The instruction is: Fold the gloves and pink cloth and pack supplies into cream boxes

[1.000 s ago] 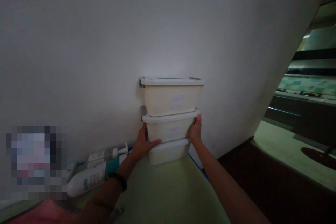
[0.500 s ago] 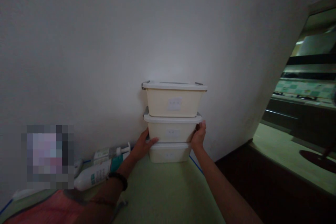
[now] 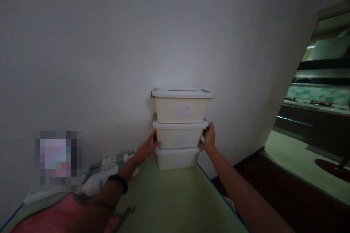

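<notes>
Three cream storage boxes with pale lids stand stacked against the wall. The top storage box point(image 3: 166, 111) has grey clips at its lid's ends and a small label on its front. Both my hands are at the middle storage box point(image 3: 166, 136). My left hand point(image 3: 146, 150) lies along its left side, thumb near the lower front corner. My right hand point(image 3: 209, 137) is curled at its right side, just under the lid's edge, with some fingertips hidden. Below them, the bottom storage box point(image 3: 166, 161) rests on the green tabletop point(image 3: 177, 200).
White pump bottles point(image 3: 94, 182) lie on their sides left of the stack, partly behind my left arm. A pink-red cloth item point(image 3: 51, 214) is at the lower left. Blue tape point(image 3: 210, 180) runs along the table's right edge. A kitchen counter point(image 3: 314, 123) shows through the doorway.
The stacked boxes now sit straighter above one another. My left thumb has drawn back toward the box's left corner. The view has shifted slightly, and both hands stay at the middle box.
</notes>
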A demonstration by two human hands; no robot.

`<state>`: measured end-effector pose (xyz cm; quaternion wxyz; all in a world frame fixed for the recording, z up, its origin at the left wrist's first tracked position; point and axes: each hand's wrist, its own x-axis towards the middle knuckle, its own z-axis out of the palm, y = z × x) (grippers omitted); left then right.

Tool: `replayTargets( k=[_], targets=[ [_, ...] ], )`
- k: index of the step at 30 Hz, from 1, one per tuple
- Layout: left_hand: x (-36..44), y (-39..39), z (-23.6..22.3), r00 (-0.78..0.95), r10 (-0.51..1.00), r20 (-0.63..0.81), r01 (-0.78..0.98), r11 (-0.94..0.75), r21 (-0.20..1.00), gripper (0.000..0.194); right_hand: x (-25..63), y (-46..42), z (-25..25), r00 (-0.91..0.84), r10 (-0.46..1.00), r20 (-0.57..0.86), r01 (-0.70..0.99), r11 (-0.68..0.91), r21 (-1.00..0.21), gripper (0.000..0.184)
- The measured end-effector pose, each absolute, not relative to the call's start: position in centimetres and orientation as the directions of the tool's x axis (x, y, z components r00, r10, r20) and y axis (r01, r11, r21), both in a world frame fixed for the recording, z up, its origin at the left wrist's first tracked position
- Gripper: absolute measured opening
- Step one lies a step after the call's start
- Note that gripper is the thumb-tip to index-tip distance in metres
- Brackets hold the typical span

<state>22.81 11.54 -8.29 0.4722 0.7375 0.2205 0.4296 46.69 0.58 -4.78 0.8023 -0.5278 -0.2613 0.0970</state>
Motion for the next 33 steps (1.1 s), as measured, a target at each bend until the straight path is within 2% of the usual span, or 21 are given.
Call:
replayTargets(
  k=[3, 7, 11, 16, 22, 25, 29, 32, 33],
  targets=[
    [22.3, 12.2, -5.5, 0.385, 0.819, 0.426, -0.182, -0.385, 0.905, 0.072, 47.8, -0.4, -2.2, 0.822, 0.463, 0.332, 0.087, 0.474, -0.876, 0.032],
    [23.0, 11.5, 0.0, 0.224, 0.884, 0.412, -0.314, -0.334, 0.889, 0.052, 48.2, -1.5, 2.0, 0.754, 0.529, 0.39, 0.06, 0.536, -0.842, 0.05],
    [24.2, 10.0, 4.8, 0.274, 0.883, 0.381, -0.402, -0.254, 0.879, 0.056, 46.7, -1.8, 5.7, 0.643, 0.618, 0.451, 0.006, 0.586, -0.811, 0.055],
    [24.1, 8.5, 7.6, 0.335, 0.858, 0.39, -0.511, -0.182, 0.84, 0.05, 44.2, -2.5, 8.8, 0.578, 0.636, 0.511, -0.045, 0.65, -0.759, 0.055],
    [20.1, 5.8, 8.7, 0.184, 0.854, 0.486, -0.686, -0.243, 0.686, 0.038, 40.9, -4.7, 10.3, 0.507, 0.557, 0.658, -0.103, 0.797, -0.595, 0.045],
    [16.4, 4.2, 8.2, 0.07, 0.906, 0.418, -0.648, -0.277, 0.71, 0.036, 38.3, -5.8, 9.7, 0.506, 0.569, 0.648, -0.167, 0.802, -0.574, 0.045],
    [10.7, 1.8, 6.0, -0.129, 0.886, 0.446, -0.529, -0.442, 0.725, 0.023, 33.6, -6.3, 7.9, 0.442, 0.619, 0.649, -0.204, 0.774, -0.599, 0.045],
    [6.4, 0.1, 4.1, -0.229, 0.846, 0.481, -0.427, -0.532, 0.731, 0.027, 29.8, -6.1, 6.0, 0.404, 0.648, 0.645, -0.111, 0.735, -0.669, 0.045],
    [5.0, -0.2, 3.4, -0.192, 0.863, 0.467, -0.372, -0.505, 0.779, 0.032, 28.7, -5.9, 5.2, 0.394, 0.649, 0.651, -0.061, 0.726, -0.685, 0.045]
  ],
)
